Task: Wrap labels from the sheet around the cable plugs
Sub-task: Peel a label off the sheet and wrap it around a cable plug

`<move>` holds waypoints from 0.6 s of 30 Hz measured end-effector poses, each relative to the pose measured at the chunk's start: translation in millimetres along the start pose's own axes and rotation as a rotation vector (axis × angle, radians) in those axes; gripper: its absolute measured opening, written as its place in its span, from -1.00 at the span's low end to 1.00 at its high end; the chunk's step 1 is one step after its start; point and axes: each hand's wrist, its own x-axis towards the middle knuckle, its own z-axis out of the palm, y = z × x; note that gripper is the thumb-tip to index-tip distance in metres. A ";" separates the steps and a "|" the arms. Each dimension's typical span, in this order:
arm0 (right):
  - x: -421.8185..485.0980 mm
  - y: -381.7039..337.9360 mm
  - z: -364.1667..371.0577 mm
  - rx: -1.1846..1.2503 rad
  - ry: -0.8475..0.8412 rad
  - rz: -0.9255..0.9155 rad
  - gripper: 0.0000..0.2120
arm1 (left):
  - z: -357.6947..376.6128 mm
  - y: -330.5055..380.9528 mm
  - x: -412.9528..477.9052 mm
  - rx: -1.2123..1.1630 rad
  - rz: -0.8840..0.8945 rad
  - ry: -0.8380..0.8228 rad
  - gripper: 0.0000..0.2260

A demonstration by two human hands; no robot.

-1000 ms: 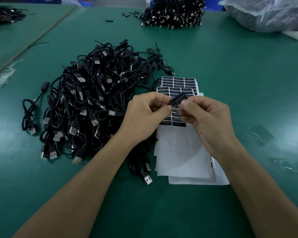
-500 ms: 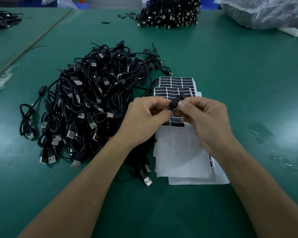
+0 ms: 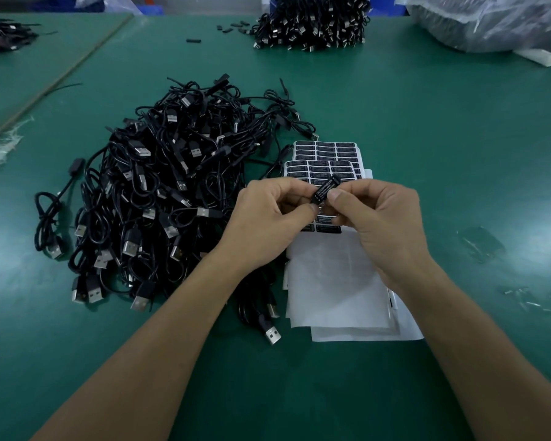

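Still, left hand (image 3: 268,214) and right hand (image 3: 376,218) pinch the plug (image 3: 326,188) above the label sheet (image 3: 325,154), hardly moved since a second ago; cable pile (image 3: 172,192) at nine o'clock.

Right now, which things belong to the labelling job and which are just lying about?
Job: black labelled plug, pinched by left hand and right hand; white sheets of black labels; heap of black USB cables.
Lying about: clear plastic bag; small black bits.

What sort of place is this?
Probably a factory packing bench: a pile of identical black USB cables, label sheets beside it, a second cable heap farther back, all on a green work table.
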 end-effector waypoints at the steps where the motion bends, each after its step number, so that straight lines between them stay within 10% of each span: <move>1: 0.0 0.2 -0.1 -0.008 0.004 0.000 -0.83 | 0.1 0.1 0.0 0.003 -0.001 0.001 -0.84; 18: -2.5 3.4 4.6 -0.127 0.114 -0.014 -0.92 | 0.7 4.5 -2.3 0.001 0.022 -0.002 -0.77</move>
